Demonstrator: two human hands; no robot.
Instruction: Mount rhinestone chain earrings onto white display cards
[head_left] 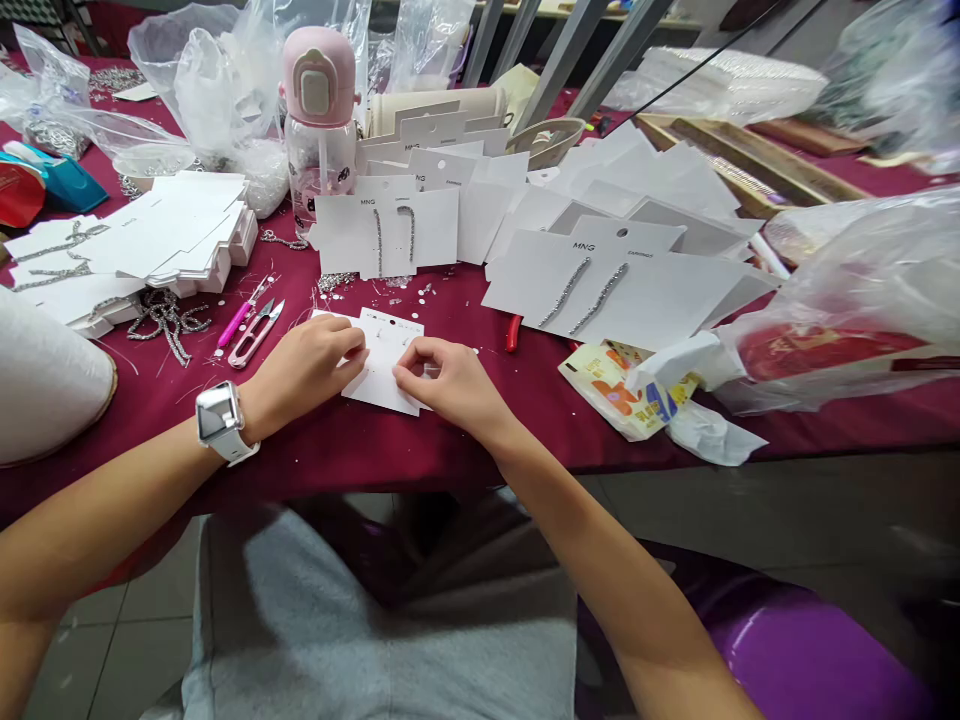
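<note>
A small white earring card (381,372) lies on the dark red cloth between my hands, with small bright bits at its upper part. My left hand (319,360) is closed, its curled fingertips over the card's left side; what they grip is hidden. Thumb and forefinger of my right hand (454,385) pinch together at the card's right side, and I cannot make out anything between them. To the left lie pink-handled thread snips (255,335) and a pink pen-like tool (236,322). Behind the card stands an MNG earring card (431,225) bearing two sparkling chain earrings.
A pink-lidded bottle (319,75) stands behind. Stacked white cards (187,225) and rhinestone chains (169,318) lie left. More carded earrings (630,285) lean at right, near a yellow snack packet (615,395) and a plastic bag (847,330). A white cylinder (49,380) sits at far left.
</note>
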